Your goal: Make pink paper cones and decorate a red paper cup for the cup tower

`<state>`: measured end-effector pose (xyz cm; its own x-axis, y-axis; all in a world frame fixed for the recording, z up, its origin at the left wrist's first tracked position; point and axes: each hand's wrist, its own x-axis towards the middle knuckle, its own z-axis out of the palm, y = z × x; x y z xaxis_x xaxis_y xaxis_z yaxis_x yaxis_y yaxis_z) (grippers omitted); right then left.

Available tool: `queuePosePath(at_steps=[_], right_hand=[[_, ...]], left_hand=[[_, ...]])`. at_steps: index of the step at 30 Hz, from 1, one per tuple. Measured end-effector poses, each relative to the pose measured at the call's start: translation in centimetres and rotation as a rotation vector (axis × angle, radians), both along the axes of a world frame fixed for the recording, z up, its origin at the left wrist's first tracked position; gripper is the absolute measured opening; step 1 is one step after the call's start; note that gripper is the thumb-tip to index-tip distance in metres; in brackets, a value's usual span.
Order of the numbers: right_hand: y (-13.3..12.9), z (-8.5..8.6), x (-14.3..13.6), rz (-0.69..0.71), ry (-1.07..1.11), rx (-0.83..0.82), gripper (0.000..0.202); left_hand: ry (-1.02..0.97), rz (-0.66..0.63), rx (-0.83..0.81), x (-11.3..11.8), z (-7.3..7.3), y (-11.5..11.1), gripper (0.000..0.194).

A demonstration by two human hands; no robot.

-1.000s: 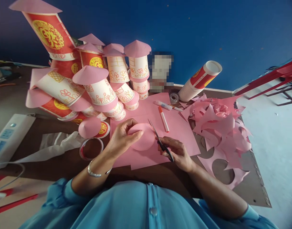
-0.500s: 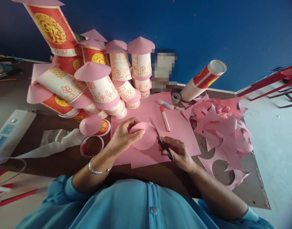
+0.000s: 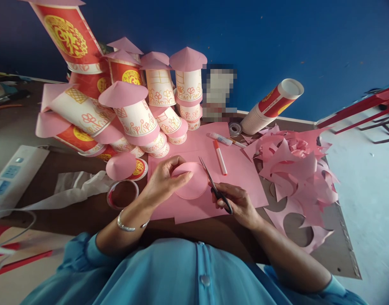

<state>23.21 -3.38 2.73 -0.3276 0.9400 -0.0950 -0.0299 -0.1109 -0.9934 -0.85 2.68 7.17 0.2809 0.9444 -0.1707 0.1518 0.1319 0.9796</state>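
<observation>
Your left hand [image 3: 164, 180] pinches the round pink paper disc [image 3: 192, 181] at its left edge, thumb on top and fingers curled beneath, lifting it just above the flat pink paper sheets [image 3: 242, 171] on the brown table [image 3: 86, 216]. The disc is light, thin and floppy; it likely creases if you squeeze hard and sags if held far from the cut, so grip it close to the rim, just beside where the blades meet it.

Just right of the disc, your right hand [image 3: 237, 203] is closed through the handles of the black-handled scissors [image 3: 215, 186], fingers folded tight. The blades point up and away, their tips touching the disc's right edge; you cannot tell how far they part.

Left of the disc lies a clear tape ring [image 3: 122, 195], with a small pink paper cone [image 3: 120, 166] just beyond it. Beyond the disc lies an orange-capped marker [image 3: 219, 157]. Well to the right of the disc sits a heap of pink paper offcuts [image 3: 296, 165]. Far beyond the disc, to the left, stands a stack of decorated paper cups topped with pink cones [image 3: 134, 106], and farther right a sleeve of nested paper cups [image 3: 270, 106] lies on its side.
</observation>
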Motion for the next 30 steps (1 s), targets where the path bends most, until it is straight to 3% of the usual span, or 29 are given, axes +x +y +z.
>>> queuePosePath(at_steps=[9, 30], right_hand=[[0.0, -0.1, 0.1, 0.014, -0.009, -0.011, 0.048], [0.4, 0.7, 0.1, 0.042, -0.039, -0.023, 0.048]], left_hand=[[-0.033, -0.007, -0.015, -0.4, -0.8, 0.2, 0.027], [-0.083, 0.015, -0.078, -0.6, -0.8, 0.3, 0.031]])
